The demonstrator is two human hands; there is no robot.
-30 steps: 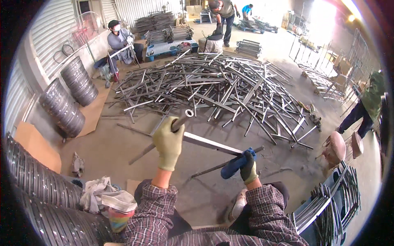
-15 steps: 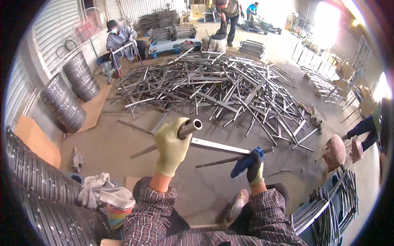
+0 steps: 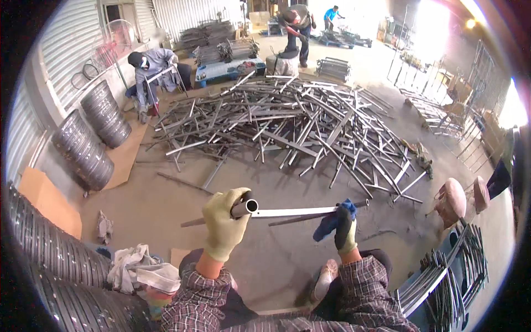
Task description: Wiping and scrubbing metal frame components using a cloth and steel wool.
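Both my hands wear pale work gloves and hold up a metal tube frame (image 3: 293, 212), two round tubes joined by a flat, pale crossbar. My left hand (image 3: 225, 227) is closed around the left tube, whose open round end faces me. On the right, my right hand (image 3: 346, 235) is closed on a bunched blue cloth (image 3: 326, 226), pressed against the frame where the crossbar meets the other tube. The cloth and fingers hide that joint. Dark patches mark the right glove. Beyond my hands lies a large heap of similar metal frames and tubes (image 3: 287, 119) on the floor.
Stacked dark curved strips (image 3: 61, 260) stand at my left beside crumpled pale rags (image 3: 141, 271). Metal parts fill a blue rack (image 3: 442, 282) at my right, near padded stools (image 3: 451, 200). A seated person (image 3: 155, 72) handles a frame at far left; others work at the back.
My left hand and its tube have come down slightly and left, so the crossbar is now nearly level. My right hand and cloth stay almost in place. The view has shifted slightly.
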